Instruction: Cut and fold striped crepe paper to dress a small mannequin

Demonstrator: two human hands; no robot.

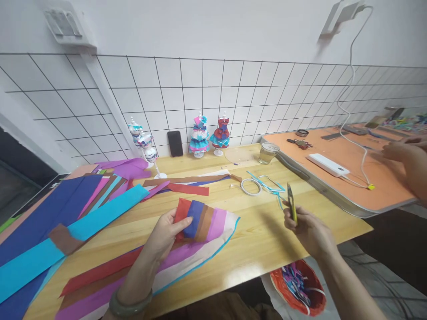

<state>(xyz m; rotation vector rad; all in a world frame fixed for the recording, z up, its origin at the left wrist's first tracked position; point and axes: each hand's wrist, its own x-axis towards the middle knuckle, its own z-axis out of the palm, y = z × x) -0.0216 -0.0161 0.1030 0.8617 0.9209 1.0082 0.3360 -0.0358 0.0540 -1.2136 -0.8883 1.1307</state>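
Layered strip bundle (204, 222), red/blue/brown/purple/white with light-blue edge, is folded over in left hand (167, 229), tail along table (260, 249). Yellow-handled snips (292, 205) point up in right hand (310, 231), apart from bundle.

The cloth (204, 223) had red, blue, brown, purple and white stripes and a turquoise edge; the tiles (190, 74) were white, black-lined.

No readable lettering anywhere
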